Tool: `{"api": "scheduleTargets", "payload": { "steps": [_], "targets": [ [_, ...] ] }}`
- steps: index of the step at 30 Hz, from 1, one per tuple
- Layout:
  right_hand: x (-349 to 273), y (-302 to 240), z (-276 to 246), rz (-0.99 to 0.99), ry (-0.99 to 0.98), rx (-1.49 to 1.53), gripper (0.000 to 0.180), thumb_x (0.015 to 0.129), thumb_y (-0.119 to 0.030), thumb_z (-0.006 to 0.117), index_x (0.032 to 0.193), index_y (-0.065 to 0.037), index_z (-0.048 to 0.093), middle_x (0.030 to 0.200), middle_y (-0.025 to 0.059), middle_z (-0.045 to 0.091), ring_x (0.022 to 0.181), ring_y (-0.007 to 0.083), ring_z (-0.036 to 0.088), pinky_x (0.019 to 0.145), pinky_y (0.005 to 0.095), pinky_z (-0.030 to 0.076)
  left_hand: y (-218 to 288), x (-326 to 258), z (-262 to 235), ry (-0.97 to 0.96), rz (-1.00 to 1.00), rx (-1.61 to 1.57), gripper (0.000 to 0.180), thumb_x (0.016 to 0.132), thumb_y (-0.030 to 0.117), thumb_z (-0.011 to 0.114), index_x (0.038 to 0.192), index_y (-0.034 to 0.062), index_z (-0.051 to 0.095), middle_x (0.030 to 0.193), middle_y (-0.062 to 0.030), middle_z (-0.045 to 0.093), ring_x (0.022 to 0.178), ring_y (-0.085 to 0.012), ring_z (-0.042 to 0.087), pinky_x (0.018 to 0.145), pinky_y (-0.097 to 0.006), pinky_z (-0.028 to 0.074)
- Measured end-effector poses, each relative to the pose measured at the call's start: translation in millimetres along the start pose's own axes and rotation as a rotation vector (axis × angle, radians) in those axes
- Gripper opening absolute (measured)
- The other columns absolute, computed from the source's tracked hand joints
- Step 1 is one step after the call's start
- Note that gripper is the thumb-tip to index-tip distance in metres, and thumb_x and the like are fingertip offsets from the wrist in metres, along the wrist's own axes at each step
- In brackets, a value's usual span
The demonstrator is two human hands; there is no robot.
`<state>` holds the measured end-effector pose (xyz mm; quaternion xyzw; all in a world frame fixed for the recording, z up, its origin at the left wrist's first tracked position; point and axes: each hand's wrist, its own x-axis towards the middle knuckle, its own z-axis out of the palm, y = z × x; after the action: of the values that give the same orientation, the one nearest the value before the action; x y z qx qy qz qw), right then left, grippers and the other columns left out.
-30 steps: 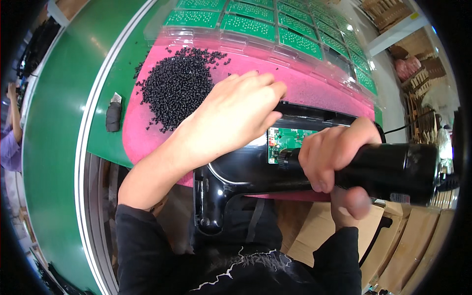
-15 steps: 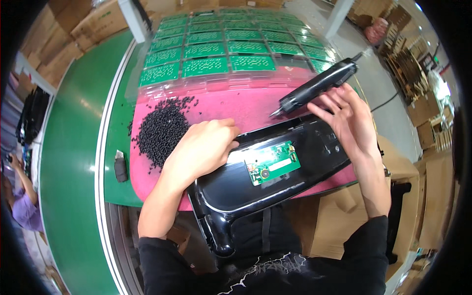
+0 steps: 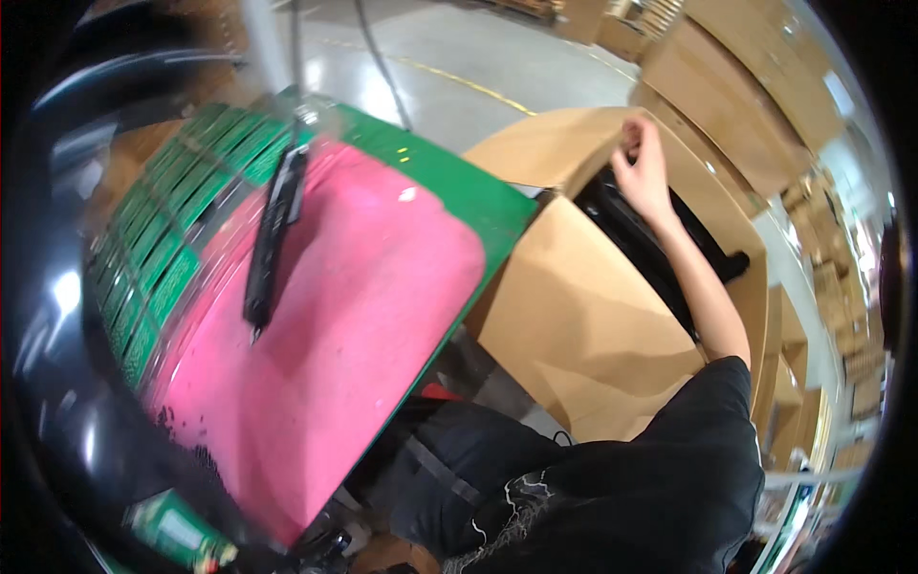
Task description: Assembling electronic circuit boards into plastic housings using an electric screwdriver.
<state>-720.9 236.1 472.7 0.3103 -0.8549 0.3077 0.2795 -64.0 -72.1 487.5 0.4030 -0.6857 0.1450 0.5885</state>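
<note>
My right hand [image 3: 644, 170] is over the open cardboard carton [image 3: 574, 306] at the right. Its fingers are loosely curled and the thumb stands apart, with nothing seen in them. Just below the hand lie long black plastic parts [image 3: 626, 225] inside the carton. A glossy black shell [image 3: 57, 383] looms blurred along the left rim, close up, with a green circuit board [image 3: 177, 531] at the lower left. A skin-coloured patch at the lower edge may be my left hand or wrist [image 3: 397, 553]; its fingers are hidden.
A black electric screwdriver [image 3: 273, 249] hangs over the pink mat [image 3: 354, 277] on the green table [image 3: 421, 158]. Trays of green circuit boards [image 3: 172, 220] line the far left. Small black pieces [image 3: 196, 454] lie at the mat's lower-left edge. Stacked cartons [image 3: 722, 77] stand behind.
The view has swung right. My right hand has left the screwdriver and reached over the carton. The shell with its circuit board has shifted to the left rim, close up.
</note>
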Motion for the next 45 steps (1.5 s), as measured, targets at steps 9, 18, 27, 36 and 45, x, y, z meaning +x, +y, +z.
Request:
{"api": "scheduleTargets", "payload": {
  "steps": [9,18,27,36,45],
  "targets": [
    [-185.9,136.7,18.8,0.855,-0.856,-0.567,0.068,0.088,-0.032,0.063,0.144,-0.005,0.035,0.156,0.0292,-0.017,0.130,0.0471,0.041,0.105,0.0523,0.042,-13.6,-12.0,-54.5,0.284,-0.790,-0.531,0.018,0.078,0.016,0.066,0.087,0.0010,0.063,0.081,-0.0124,0.061,0.073,-0.0251,0.057,0.065,-0.034,0.043],
    [-176.9,90.4,32.3,0.761,-0.426,-0.575,0.038,0.098,-0.018,0.044,0.136,-0.010,0.044,0.157,0.0155,0.016,0.123,0.0446,0.051,0.100,0.0530,0.046,1.3,6.5,-64.3,0.127,-0.981,-0.745,0.032,0.088,0.019,0.067,0.107,-0.0062,0.066,0.101,-0.0152,0.066,0.092,-0.0278,0.061,0.078,-0.039,0.049],
    [-248.5,233.0,46.6,0.272,-0.303,-0.656,0.056,0.089,-0.029,0.065,0.137,-0.005,0.047,0.146,0.0222,0.038,0.117,0.0346,0.056,0.090,0.0429,0.052,-119.4,-51.2,-84.0,0.082,-0.615,0.083,0.079,0.102,0.054,0.036,0.151,-0.0037,0.013,0.157,-0.0168,0.026,0.146,-0.0290,0.022,0.120,-0.044,0.012],
    [-177.6,232.3,52.9,0.361,-0.551,-0.187,0.038,0.091,-0.027,0.065,0.116,0.000,0.056,0.111,0.0128,0.052,0.096,0.0234,0.057,0.079,0.0371,0.051,-22.5,-20.7,18.6,-0.044,-0.096,-0.372,0.044,0.079,0.033,0.056,0.104,0.0104,0.029,0.108,-0.0117,0.036,0.093,-0.0198,0.034,0.086,-0.038,0.030],
    [-134.0,275.8,-59.5,0.484,-0.664,-0.015,0.031,0.093,-0.025,0.066,0.077,0.001,0.062,0.071,0.0002,0.059,0.068,0.0112,0.053,0.063,0.0299,0.046,36.2,20.3,72.6,-0.566,0.105,-0.771,0.040,0.068,-0.011,0.055,0.101,0.0049,0.039,0.085,-0.0137,0.053,0.069,-0.0234,0.050,0.062,-0.034,0.043]
  ]
}}
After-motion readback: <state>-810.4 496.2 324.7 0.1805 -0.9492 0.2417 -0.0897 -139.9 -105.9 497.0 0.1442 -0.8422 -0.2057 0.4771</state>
